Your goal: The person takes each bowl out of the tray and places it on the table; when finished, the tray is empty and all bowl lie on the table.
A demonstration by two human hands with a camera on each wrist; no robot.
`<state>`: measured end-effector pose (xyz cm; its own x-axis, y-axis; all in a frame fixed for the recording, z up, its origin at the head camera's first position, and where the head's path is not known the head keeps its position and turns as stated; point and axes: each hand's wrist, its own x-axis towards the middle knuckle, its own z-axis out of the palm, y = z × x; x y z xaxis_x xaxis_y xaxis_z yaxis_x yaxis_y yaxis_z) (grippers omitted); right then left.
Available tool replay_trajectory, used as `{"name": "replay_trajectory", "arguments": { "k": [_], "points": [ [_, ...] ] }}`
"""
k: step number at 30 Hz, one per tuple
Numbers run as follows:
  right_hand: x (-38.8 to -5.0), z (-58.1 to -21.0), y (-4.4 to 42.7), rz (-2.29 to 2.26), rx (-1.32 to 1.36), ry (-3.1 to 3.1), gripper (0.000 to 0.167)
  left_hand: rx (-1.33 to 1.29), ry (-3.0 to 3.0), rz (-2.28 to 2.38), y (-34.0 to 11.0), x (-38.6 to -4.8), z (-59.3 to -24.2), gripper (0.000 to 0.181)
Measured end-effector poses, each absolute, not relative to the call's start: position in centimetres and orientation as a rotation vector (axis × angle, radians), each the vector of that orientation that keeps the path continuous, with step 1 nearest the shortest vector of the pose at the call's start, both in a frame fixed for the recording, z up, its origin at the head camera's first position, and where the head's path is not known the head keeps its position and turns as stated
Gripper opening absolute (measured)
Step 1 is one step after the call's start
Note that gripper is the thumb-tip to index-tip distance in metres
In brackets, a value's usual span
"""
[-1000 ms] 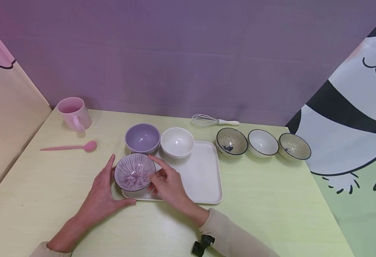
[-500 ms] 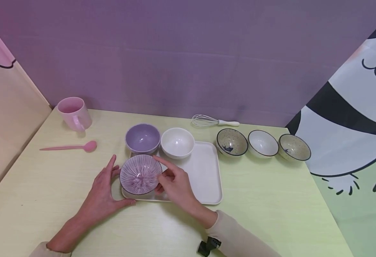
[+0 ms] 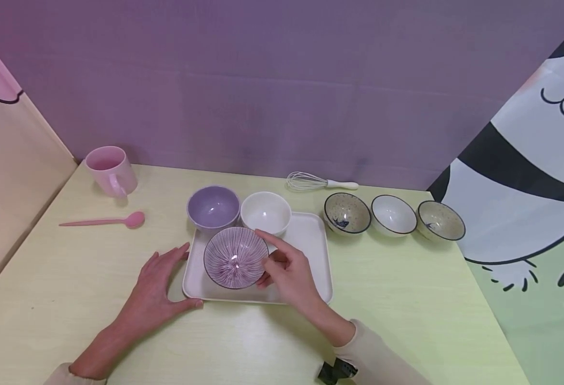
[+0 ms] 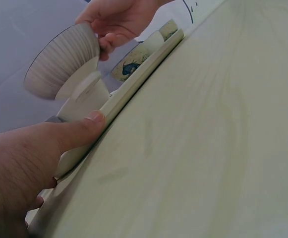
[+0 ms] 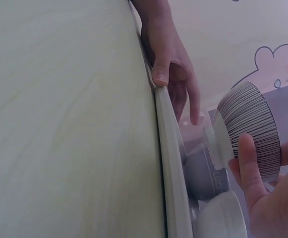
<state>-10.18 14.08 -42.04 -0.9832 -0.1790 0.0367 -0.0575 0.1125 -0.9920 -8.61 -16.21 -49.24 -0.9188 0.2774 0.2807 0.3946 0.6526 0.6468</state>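
A purple-striped bowl with a dark rim hangs above the white rectangular tray. My right hand pinches its right side, thumb and fingers at the rim. In the left wrist view the striped bowl is lifted clear of the tray, its foot facing down. My left hand lies at the tray's front left corner with fingers spread, its thumb touching the front rim. Behind the striped bowl a plain purple bowl and a white bowl stand side by side at the tray's back.
Right of the tray stand a speckled bowl, a dark-rimmed white bowl and another speckled bowl. A whisk lies behind. At the left are a pink mug and a pink spoon. A purple backdrop closes the table's far edge.
My right hand has carried the striped bowl rightward, from the tray's left edge to over its middle-left part. The left hand's fingers have come away from the bowl and lowered; its thumb stays put.
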Motion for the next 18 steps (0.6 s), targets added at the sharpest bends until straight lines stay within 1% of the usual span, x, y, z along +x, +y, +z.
{"name": "replay_trajectory", "arguments": {
  "k": [7, 12, 14, 18],
  "points": [
    [-9.8, -41.8, 16.6, -2.050, -0.200, 2.294, 0.062, -0.565, -2.733, -1.052, -16.2, -8.4, -49.3, 0.107],
    [-9.5, -41.8, 18.4, -2.071, -0.168, 2.311, 0.062, -0.590, -2.669, -1.081, -16.4, -8.3, -49.4, 0.073],
    [-9.3, -41.8, 19.2, -2.083, -0.152, 2.317, 0.062, -0.609, -2.639, -1.094, -16.4, -8.3, -49.4, 0.062],
    [-8.8, -41.8, 20.5, -2.097, -0.119, 2.335, 0.063, -0.633, -2.610, -1.098, -16.3, -8.3, -49.4, 0.057]
  ]
}}
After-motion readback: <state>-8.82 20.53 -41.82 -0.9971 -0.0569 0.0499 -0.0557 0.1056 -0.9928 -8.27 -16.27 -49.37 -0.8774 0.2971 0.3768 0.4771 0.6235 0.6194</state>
